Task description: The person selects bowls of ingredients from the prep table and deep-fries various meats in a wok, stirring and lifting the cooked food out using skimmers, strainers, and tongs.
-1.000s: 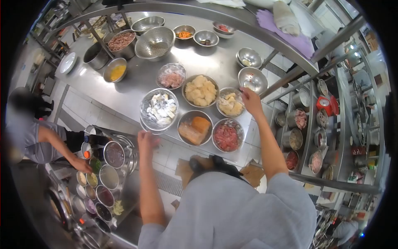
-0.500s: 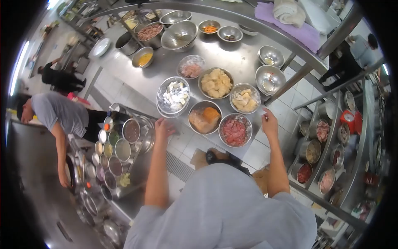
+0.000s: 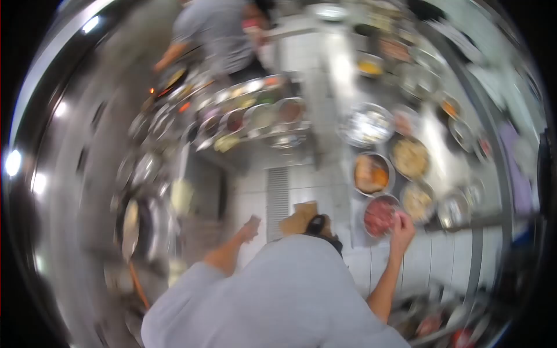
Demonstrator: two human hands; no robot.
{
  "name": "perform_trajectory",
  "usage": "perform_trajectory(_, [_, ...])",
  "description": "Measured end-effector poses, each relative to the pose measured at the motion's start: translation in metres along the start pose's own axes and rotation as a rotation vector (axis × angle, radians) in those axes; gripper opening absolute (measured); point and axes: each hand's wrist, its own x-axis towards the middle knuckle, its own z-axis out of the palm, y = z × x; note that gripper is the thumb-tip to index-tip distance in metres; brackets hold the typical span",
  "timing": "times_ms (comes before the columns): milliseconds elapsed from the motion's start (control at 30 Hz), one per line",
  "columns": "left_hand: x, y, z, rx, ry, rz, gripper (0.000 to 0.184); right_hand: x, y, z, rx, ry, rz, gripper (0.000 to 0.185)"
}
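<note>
Low over the tiled floor, my left hand (image 3: 249, 228) hangs near a floor grate, blurred, touching nothing I can see. My right hand (image 3: 403, 227) is at the near right rim of the bowl of red meat (image 3: 379, 217); blur hides whether its fingers grip the rim. Beside that bowl are a bowl with an orange block and pale pieces (image 3: 372, 173), a bowl of pale yellow pieces (image 3: 417, 200) and a larger bowl of yellowish chunks (image 3: 410, 158). Farther up sits a bowl of white-coated pieces (image 3: 368, 124).
A co-worker (image 3: 214, 35) in grey leans over the stove side at the top left. Several ingredient containers (image 3: 260, 118) line a counter end. At the left is a large wok (image 3: 145, 227). A metal shelf post (image 3: 464, 223) stands at the right.
The view has swung left, so the bowls now lie at the right and the stove side shows. My right hand has come to the meat bowl; my left hand has moved away from the table.
</note>
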Motion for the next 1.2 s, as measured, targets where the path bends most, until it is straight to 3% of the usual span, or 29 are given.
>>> perform_trajectory(67, [-0.088,0.060,0.009,-0.297,0.233,-0.543,0.032,0.013,-0.012,0.026,-0.084,-0.152,-0.147,0.010])
perform_trajectory(133, [-0.137,0.052,0.034,-0.382,0.351,-0.647,0.032,0.022,-0.021,0.059,-0.052,-0.299,-0.183,0.012])
perform_trajectory(233, [-0.195,0.052,0.074,-0.549,0.490,-0.728,0.034,0.020,-0.051,0.112,0.170,-0.514,-0.155,0.038])
perform_trajectory(267, [-0.206,0.048,0.089,-0.595,0.507,-0.745,0.034,0.022,-0.048,0.128,0.126,-0.603,-0.286,0.049])
perform_trajectory(300, [-0.212,0.044,0.101,-0.637,0.517,-0.755,0.034,0.016,-0.053,0.144,0.134,-0.651,-0.322,0.049])
perform_trajectory(400, [-0.234,0.038,0.133,-0.814,0.571,-0.773,0.035,-0.020,-0.092,0.182,-0.013,-0.741,-0.270,0.053])
perform_trajectory(467, [-0.246,0.029,0.153,-0.851,0.596,-0.791,0.036,-0.051,-0.102,0.210,-0.043,-0.828,-0.356,0.053])
perform_trajectory(567, [-0.266,0.008,0.168,-0.879,0.619,-0.769,0.039,-0.102,-0.091,0.259,-0.099,-0.970,-0.412,0.052])
perform_trajectory(733, [-0.308,-0.056,0.192,-0.945,0.657,-0.743,0.038,-0.207,-0.071,0.325,-0.325,-1.217,-0.703,0.051])
perform_trajectory(833, [-0.324,-0.103,0.204,-0.868,0.732,-0.665,0.037,-0.255,-0.083,0.344,-0.454,-1.264,-0.649,0.050])
perform_trajectory(900, [-0.339,-0.125,0.201,-0.988,0.741,-0.798,0.036,-0.275,-0.085,0.357,-0.461,-1.271,-0.660,0.049])
perform_trajectory(1067, [-0.374,-0.150,0.169,-1.063,0.871,-0.750,0.026,-0.302,-0.092,0.386,-0.442,-1.364,-0.687,0.047])
perform_trajectory(1133, [-0.390,-0.132,0.124,-0.399,1.289,-0.684,0.022,-0.312,-0.113,0.399,-0.459,-1.421,-0.669,0.044])
perform_trajectory(1200, [-0.438,-0.090,0.049,-0.224,1.688,-0.623,0.020,-0.318,-0.119,0.418,-0.433,-1.450,-0.704,0.043])
